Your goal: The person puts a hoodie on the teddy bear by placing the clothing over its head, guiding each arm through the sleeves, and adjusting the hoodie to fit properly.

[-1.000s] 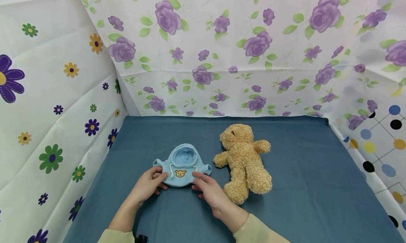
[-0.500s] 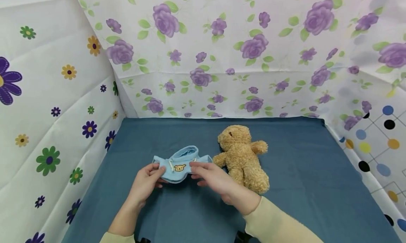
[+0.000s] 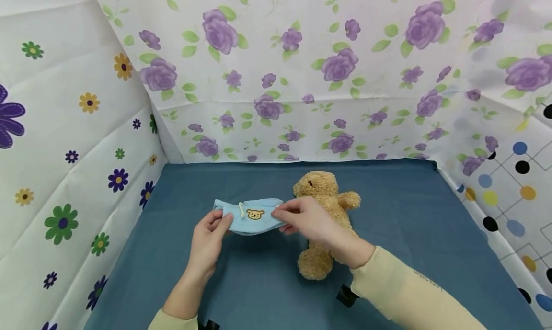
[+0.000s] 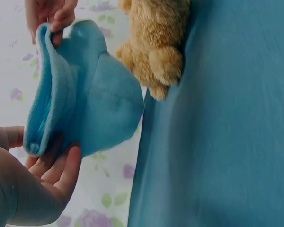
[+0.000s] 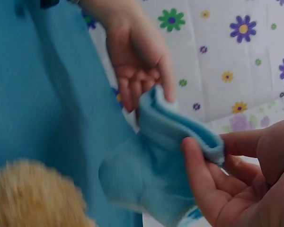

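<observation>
A small light-blue doll hoodie (image 3: 242, 224) with a bear-face patch and white drawstrings hangs stretched between both hands above the table. At its left bottom corner, my left hand (image 3: 209, 239) pinches the hem between thumb and fingers. My right hand (image 3: 308, 220) pinches the opposite corner. In the left wrist view the hoodie (image 4: 102, 101) shows its back, and its hem opening faces the hands. The right wrist view has the hem held flat between both hands. A tan plush teddy bear (image 3: 316, 263) lies on its back to the right, partly covered by the right hand and forearm.
Dark blue cloth (image 3: 409, 224) covers the table. Behind it rises a white curtain (image 3: 297, 129) with purple roses. Flower-printed cloth (image 3: 86, 176) walls the left side, and dotted cloth (image 3: 509, 215) the right. Black wrist mounts show under both sleeves.
Both hands have lifted the hoodie off the table and tipped it, so its neck opening is no longer visible in the head view. The right forearm now overlaps the bear.
</observation>
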A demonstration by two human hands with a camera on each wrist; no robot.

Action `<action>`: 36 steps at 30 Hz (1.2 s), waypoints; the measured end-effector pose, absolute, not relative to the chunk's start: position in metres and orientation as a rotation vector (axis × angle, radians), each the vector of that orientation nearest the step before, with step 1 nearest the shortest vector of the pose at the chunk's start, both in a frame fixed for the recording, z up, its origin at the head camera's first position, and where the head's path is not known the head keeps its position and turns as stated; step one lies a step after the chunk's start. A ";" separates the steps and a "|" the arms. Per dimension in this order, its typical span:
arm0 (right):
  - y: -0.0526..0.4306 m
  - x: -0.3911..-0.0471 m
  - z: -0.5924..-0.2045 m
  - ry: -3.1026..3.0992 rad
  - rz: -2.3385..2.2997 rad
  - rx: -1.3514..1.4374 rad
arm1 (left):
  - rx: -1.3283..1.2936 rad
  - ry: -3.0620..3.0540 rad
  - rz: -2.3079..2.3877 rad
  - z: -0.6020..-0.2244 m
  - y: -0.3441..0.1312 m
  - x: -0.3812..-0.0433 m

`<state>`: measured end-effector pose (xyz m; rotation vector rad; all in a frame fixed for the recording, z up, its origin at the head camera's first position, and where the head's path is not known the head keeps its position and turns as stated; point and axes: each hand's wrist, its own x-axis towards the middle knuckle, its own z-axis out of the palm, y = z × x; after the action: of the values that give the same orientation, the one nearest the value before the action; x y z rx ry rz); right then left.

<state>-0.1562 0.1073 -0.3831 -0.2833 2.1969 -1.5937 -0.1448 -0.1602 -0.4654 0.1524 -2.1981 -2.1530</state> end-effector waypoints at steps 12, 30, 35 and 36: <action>0.145 -0.188 -0.385 2.371 -1.574 -0.091 | 0.046 -1.985 -2.169 -0.454 -0.120 -0.164; 0.192 -0.232 -0.365 2.731 -1.288 -0.340 | -0.130 -2.079 -2.111 -0.437 -0.060 -0.222; 0.212 -0.245 -0.381 2.834 -1.299 -0.536 | -0.125 -2.031 -2.185 -0.445 -0.046 -0.231; 0.218 -0.247 -0.387 2.850 -1.302 -0.552 | -0.121 -2.031 -2.213 -0.448 -0.043 -0.233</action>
<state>-0.2471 0.2176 -0.3865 -0.5517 2.8500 -1.3024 -0.2329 -0.0426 -0.4477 -0.1213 -2.0305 -2.2134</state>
